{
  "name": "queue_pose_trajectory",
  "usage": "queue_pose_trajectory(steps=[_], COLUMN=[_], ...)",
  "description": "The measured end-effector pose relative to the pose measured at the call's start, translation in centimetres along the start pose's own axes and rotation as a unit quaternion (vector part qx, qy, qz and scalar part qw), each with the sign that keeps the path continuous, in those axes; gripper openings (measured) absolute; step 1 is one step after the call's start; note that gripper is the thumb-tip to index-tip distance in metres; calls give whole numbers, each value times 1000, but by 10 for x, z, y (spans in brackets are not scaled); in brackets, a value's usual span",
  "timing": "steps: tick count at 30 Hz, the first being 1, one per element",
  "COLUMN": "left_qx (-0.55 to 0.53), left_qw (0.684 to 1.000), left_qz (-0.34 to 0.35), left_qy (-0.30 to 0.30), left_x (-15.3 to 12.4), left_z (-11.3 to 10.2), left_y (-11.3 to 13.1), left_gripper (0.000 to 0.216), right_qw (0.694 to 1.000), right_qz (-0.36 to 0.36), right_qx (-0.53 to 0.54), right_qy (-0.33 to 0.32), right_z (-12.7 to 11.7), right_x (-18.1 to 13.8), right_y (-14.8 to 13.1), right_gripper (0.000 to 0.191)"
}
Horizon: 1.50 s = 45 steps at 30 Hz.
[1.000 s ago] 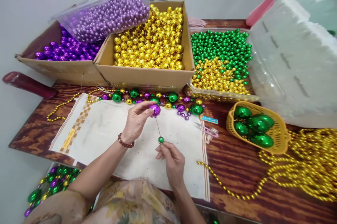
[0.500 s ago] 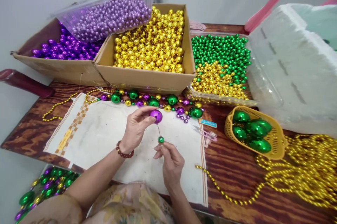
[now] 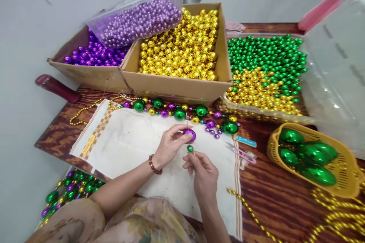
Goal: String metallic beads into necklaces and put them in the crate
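Note:
My left hand (image 3: 170,146) pinches a shiny purple bead (image 3: 189,135) above a white cloth (image 3: 128,140). A thin needle tip (image 3: 186,118) sticks up out of the bead. My right hand (image 3: 203,170) pinches something thin just under a small green bead (image 3: 189,148), which sits right below the purple one. Beyond my hands a strung row of green, gold and purple beads (image 3: 182,111) lies along the cloth's far edge.
Cardboard boxes of gold beads (image 3: 182,51) and purple beads (image 3: 91,54), a tilted clear tub of lilac beads (image 3: 142,20) and a clear tray of green and gold beads (image 3: 264,72) stand behind. A yellow basket (image 3: 346,174) holds large green beads. Snips (image 3: 241,152) lie right of the cloth.
The purple bead has slid down the needle until it sits just above the small green bead; the needle tip now shows above it. The camera view has shifted left.

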<state>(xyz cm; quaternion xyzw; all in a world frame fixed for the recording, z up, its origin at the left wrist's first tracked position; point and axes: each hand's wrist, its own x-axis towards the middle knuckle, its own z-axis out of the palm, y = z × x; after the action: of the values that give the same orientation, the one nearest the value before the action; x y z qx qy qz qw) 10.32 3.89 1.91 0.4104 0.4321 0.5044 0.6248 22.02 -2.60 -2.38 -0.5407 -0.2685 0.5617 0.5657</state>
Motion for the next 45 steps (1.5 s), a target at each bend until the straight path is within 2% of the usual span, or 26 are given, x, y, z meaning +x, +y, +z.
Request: queue_pose_trajectory(steps=[4, 6, 9, 13, 16, 18, 21, 23, 25, 28, 31, 33, 35, 38, 40, 41, 43, 44, 45], left_qx=[-18, -6, 63, 160, 213, 275, 348, 367, 408, 556, 675, 716, 731, 733, 700, 660, 523, 432, 334], left_qw=[999, 999, 998, 983, 972, 953, 905, 865, 815, 723, 651, 624, 614, 614, 647, 683, 788, 844, 892], left_qz=[-37, -35, -7, 27, 29, 74, 218, 313, 369, 349, 288, 240, 203, 187, 212, 230, 233, 203, 145], left_qy=[15, 15, -29, -90, -98, -102, -111, -136, -181, -217, -197, -202, -219, -226, -215, -211, -227, -244, -268], left_x=[5, 5, 0, -4, 10, 26, 56, 82, 112, 158, 192, 206, 215, 220, 214, 207, 186, 172, 157], left_z=[-1, 0, 1, -10, -20, -16, 14, 49, 89, 142, 174, 182, 184, 182, 177, 173, 157, 146, 133], left_y=[-9, -10, -9, -11, -17, -17, -3, 10, 21, 26, 26, 27, 29, 34, 39, 42, 46, 47, 47], left_gripper=[40, 41, 38, 34, 31, 26, 20, 20, 20, 25, 31, 33, 32, 31, 29, 26, 16, 10, 7], right_qw=[999, 999, 1000, 999, 999, 999, 998, 998, 997, 996, 995, 995, 994, 994, 994, 994, 993, 992, 992], right_qz=[23, 28, 25, 29, 32, 27, 17, 8, -2, -5, -7, -9, -10, -12, -24, -33, -54, -62, -68], right_qx=[-1, -5, 6, 18, 21, 25, 29, 35, 44, 55, 61, 62, 64, 66, 65, 62, 55, 50, 45], right_qy=[-43, -36, -1, 7, 11, 28, 53, 60, 67, 74, 77, 80, 83, 83, 83, 85, 91, 93, 94], right_z=[-9, -10, -9, -15, -29, -41, -56, -63, -66, -67, -70, -73, -75, -77, -76, -76, -75, -74, -74], right_x=[-4, -3, -1, -2, -8, -14, -20, -21, -21, -19, -19, -19, -20, -20, -19, -18, -18, -18, -18], right_y=[1, 3, 8, 13, 16, 18, 20, 22, 24, 24, 23, 23, 23, 22, 20, 19, 15, 13, 11], right_gripper=[28, 28, 28, 26, 20, 19, 20, 21, 21, 22, 23, 23, 23, 23, 23, 23, 24, 24, 25])
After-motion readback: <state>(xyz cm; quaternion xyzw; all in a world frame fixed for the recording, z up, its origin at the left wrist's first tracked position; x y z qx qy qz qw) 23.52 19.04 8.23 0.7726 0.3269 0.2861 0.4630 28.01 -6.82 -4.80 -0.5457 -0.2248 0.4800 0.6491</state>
